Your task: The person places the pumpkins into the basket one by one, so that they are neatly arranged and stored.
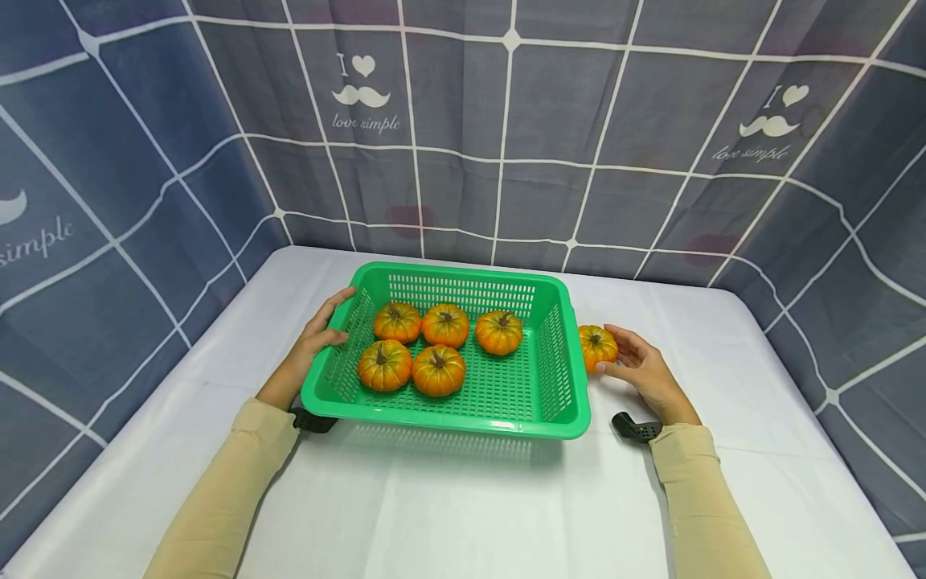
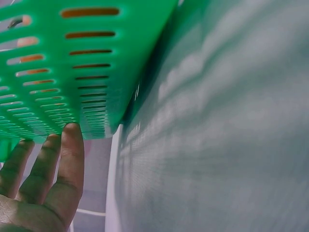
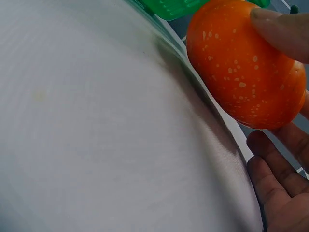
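A green plastic basket (image 1: 448, 421) with slotted walls stands on the white-covered table. Several small orange pumpkins (image 1: 439, 371) sit inside it, stems up, grouped at its left and middle. At the basket's left side is my left hand (image 1: 300, 354); in the left wrist view its nearly straight fingers (image 2: 72, 154) touch the outside of the slotted wall. Beyond the right wall, my right hand (image 1: 651, 379) holds another small pumpkin (image 1: 596, 347) between thumb and fingers. The right wrist view shows this pumpkin's speckled orange side, with the thumb (image 3: 282, 36) on it.
White cloth covers the table (image 1: 448, 515). Dark grey curtains (image 1: 463, 96) with white grid lines surround its back and sides. A black wrist device (image 1: 637, 428) is on the right wrist, and another (image 1: 314, 420) is on the left.
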Demonstrator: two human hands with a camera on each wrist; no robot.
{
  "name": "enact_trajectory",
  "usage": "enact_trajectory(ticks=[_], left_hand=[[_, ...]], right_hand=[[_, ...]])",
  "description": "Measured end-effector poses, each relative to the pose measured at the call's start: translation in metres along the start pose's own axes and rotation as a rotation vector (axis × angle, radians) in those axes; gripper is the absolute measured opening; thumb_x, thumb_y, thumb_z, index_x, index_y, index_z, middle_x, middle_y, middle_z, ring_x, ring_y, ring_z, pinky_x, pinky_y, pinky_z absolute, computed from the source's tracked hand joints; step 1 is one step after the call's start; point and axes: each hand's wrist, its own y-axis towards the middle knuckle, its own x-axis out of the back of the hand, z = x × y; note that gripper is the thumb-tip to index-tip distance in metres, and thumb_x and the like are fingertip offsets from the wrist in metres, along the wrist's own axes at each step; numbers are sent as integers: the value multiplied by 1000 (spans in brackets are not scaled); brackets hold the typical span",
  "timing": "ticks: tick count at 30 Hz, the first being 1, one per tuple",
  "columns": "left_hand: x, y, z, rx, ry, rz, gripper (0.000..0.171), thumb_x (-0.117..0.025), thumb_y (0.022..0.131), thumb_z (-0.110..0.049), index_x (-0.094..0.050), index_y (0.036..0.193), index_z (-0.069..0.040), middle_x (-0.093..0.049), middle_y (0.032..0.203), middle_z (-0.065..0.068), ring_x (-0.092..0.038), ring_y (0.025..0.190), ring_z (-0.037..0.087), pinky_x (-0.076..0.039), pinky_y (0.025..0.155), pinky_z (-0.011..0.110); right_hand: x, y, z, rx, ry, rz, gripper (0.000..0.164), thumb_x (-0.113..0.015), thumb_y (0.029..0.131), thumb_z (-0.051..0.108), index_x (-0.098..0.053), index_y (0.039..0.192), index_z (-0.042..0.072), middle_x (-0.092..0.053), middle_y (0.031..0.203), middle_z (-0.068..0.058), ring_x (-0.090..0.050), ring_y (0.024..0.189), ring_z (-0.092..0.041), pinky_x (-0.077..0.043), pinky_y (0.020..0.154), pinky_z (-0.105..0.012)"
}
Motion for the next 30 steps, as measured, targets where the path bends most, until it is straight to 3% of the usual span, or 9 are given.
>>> enact_trajectory(ticks=[9,13,15,19,22,25,30], left_hand=[[0,0,0,7,-9,3,78,-44,95,-5,-26,170,1,-13,180,17,-9,163,41,-31,103,55],[0,-1,-1,8,0,3,77,-44,96,-5,-25,170,1,-12,180,17,-10,162,41,-34,102,54],[0,-1,-1,15,-2,4,77,-44,96,-4,-25,171,-1,-12,180,17,-11,163,38,-35,104,48],[-1,-3,-4,78,-102,29,79,-42,97,-3,-22,173,-8,-14,179,17,-33,152,27,-43,104,27],[-1,-4,-5,103,-179,41,79,-40,98,-2,-20,174,-11,-15,179,18,-42,141,20,-48,100,21],[-1,-3,-4,64,-125,28,78,-40,97,-2,-22,173,-6,-14,179,18,-35,150,24,-43,103,24],[0,0,-1,7,-10,-1,77,-43,95,-4,-26,170,1,-12,180,17,-7,164,37,-33,101,45]], right_hand=[[1,-3,6,18,-5,-44,79,-77,99,6,-35,166,-3,-44,161,-17,-57,122,2,-46,100,-11],[2,-4,12,61,-10,-78,78,-77,99,3,-37,164,-6,-49,156,-7,-56,124,1,-44,102,-10],[2,-4,16,97,-21,-100,76,-77,98,1,-38,162,-9,-51,152,0,-55,124,2,-43,103,-9],[2,-4,23,157,-10,-137,72,-75,97,-5,-40,159,-14,-53,145,8,-57,122,1,-43,104,-9],[2,-4,29,178,10,-150,71,-75,97,-6,-41,159,-13,-54,144,11,-58,122,-1,-44,103,-10],[2,-5,35,191,21,-157,71,-76,97,-4,-43,160,-10,-54,144,11,-58,123,-3,-45,102,-10],[1,-7,45,235,15,-163,69,-77,96,-4,-48,159,-4,-55,145,9,-58,124,-6,-45,102,-11]])
